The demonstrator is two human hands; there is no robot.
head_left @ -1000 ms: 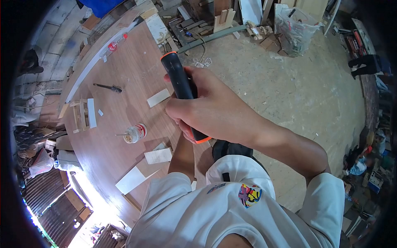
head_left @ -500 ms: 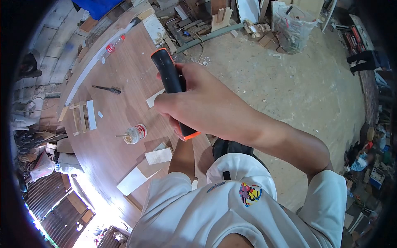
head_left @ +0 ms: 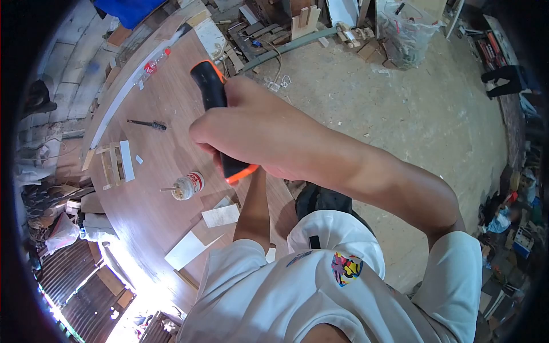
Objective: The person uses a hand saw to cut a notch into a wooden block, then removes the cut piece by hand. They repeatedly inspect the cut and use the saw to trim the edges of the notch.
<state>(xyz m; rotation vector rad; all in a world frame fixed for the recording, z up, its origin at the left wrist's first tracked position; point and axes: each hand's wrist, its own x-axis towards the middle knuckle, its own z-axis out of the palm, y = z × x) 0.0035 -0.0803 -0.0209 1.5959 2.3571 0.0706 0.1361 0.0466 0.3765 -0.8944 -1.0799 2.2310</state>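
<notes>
My right hand is closed round a black tool handle with orange edges, held above the wooden table. The working end of this tool is hidden beneath the hand. My left forearm reaches in under it, while the left hand itself is hidden behind the right hand. A jar with a red-and-white label and a stick poking out stands left of the hands. Close to the left forearm lie white rectangular pieces, one small and one larger.
A small wooden frame and a thin dark tool lie on the table's left part. A plastic bottle lies near the far rim. Beyond are wood scraps and a clear bag-lined bin on the floor.
My right hand has moved left with the black-and-orange handle, which is tilted differently. A white piece seen beside the hand earlier is now covered by it.
</notes>
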